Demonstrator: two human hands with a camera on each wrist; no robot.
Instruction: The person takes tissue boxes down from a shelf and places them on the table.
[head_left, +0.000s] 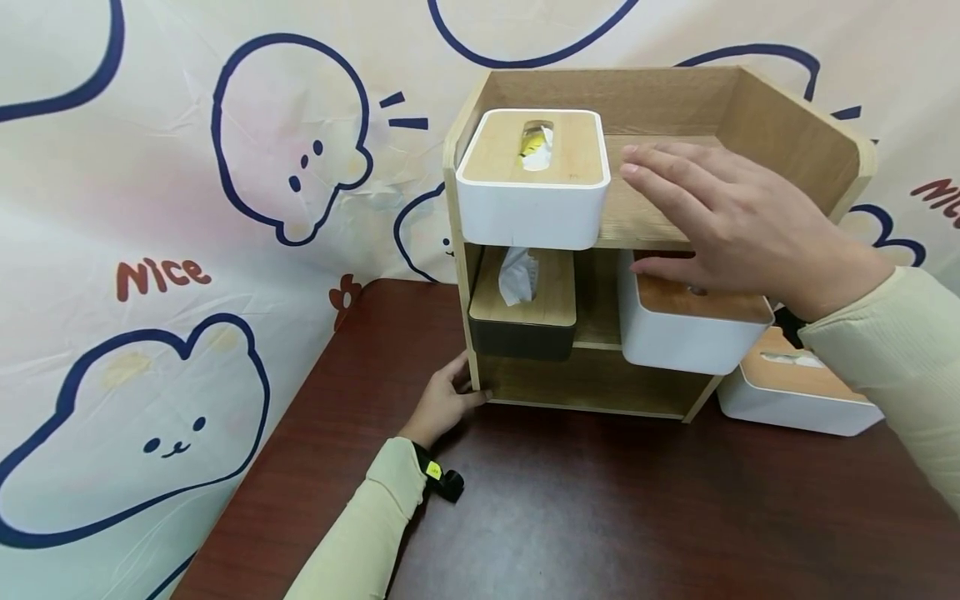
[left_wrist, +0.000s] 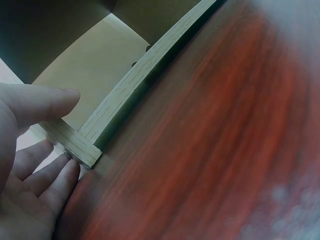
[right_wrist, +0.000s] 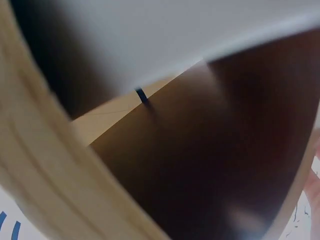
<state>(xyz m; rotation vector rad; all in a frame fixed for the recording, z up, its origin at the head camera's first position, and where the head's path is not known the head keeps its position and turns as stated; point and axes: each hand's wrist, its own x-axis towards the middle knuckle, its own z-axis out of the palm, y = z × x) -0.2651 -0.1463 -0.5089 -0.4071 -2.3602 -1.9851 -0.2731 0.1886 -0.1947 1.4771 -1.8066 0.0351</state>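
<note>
At the lower left corner of a light wooden shelf [head_left: 660, 408], my left hand [head_left: 442, 402] holds the side panel, thumb on the inner side and fingers on the outer. The left wrist view shows the thumb and fingers [left_wrist: 62, 182] on either side of that corner. My right hand [head_left: 738, 217] is raised at the shelf's right side, fingers extended. Its thumb is over a white tissue box [head_left: 686, 337] with a brown wood lid, sticking out from the middle level; whether it touches cannot be told. In the right wrist view only a bit of the hand [right_wrist: 314, 195] shows.
Another white tissue box [head_left: 528, 212] sits at the top left of the shelf. Below it is a dark tissue box [head_left: 522, 337] with a tissue sticking out. A further white box [head_left: 795, 408] stands on the dark red table [head_left: 600, 517], right of the shelf. A patterned curtain [head_left: 300, 283] hangs behind.
</note>
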